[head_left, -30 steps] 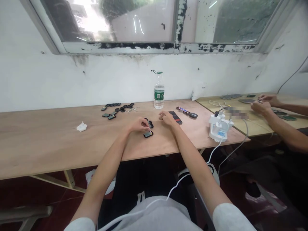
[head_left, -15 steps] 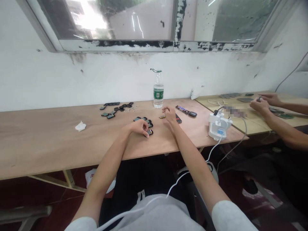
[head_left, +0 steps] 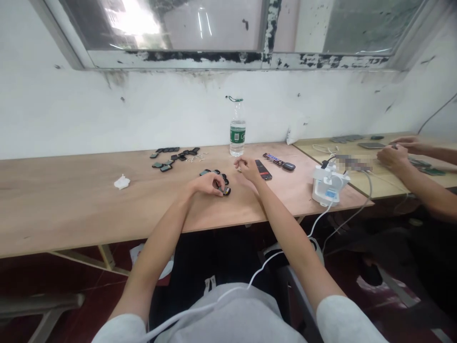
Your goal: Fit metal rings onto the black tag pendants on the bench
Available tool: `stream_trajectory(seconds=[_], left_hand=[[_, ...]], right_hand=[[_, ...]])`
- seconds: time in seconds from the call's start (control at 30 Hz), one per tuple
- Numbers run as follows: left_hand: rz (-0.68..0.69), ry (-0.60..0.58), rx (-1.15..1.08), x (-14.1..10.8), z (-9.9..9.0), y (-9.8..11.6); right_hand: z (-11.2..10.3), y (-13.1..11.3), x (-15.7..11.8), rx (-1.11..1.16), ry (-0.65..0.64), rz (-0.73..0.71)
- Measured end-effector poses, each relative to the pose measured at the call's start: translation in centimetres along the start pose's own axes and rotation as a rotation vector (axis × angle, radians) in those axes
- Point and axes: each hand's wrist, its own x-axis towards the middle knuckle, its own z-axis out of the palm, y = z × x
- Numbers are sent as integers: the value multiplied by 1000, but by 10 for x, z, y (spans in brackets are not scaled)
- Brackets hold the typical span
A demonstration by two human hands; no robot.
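My left hand (head_left: pixel 210 183) is closed in a pinch at the near edge of a small rounded grey-and-black piece (head_left: pixel 225 191), with a bit of yellow showing on it. Just beyond those fingers lie several similar dark pieces (head_left: pixel 204 172), partly covered by the hand. To the right, my right hand (head_left: pixel 247 167) hovers low with bent fingertips drawn together; whatever they may hold is too small to make out. Beside it, a dark phone (head_left: pixel 263 170) with a red patch on its screen lies flat.
Farther left lie more dark pieces (head_left: pixel 166 167) and small white bits (head_left: pixel 200 156). A water bottle (head_left: pixel 237 136) stands by the wall. Rightward are a wrapped bar (head_left: pixel 273 158), a black case (head_left: pixel 289 166) and a white power strip (head_left: pixel 329 186). A co-worker's hands (head_left: pixel 396 153) are at the far right.
My right hand has shifted left, covering the small gold-coloured parts seen beside it before and uncovering more of the phone. The left fingers now pinch the nearest piece, and the view has tilted slightly.
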Motion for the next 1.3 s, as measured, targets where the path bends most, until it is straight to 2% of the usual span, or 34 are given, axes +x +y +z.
stream_trajectory(seconds=[0.13, 0.3, 0.43, 0.57, 0.77, 0.97, 1.1, 1.3], left_hand=[[17, 132, -37, -2, -5, -1], [37, 292, 12, -5, -8, -2], [30, 364, 73, -6, -8, -4], [36, 420, 194, -8, -8, -4], [79, 486, 308, -8, -10, -1], [133, 554, 298, -7, -8, -5], [214, 639, 274, -3, -6, -11], [251, 653, 260, -1, -6, -18]], right_hand=[[12, -5, -4, 30, -117, -69], [20, -7, -6, 120, -326, -64], [20, -9, -9, 219, -363, -28], [22, -9, -13, 181, -396, -9], [26, -9, -13, 147, -353, -23], [27, -5, -11, 185, -329, -45], [30, -2, -9, 192, -256, -83], [28, -4, -9, 157, -242, -92]])
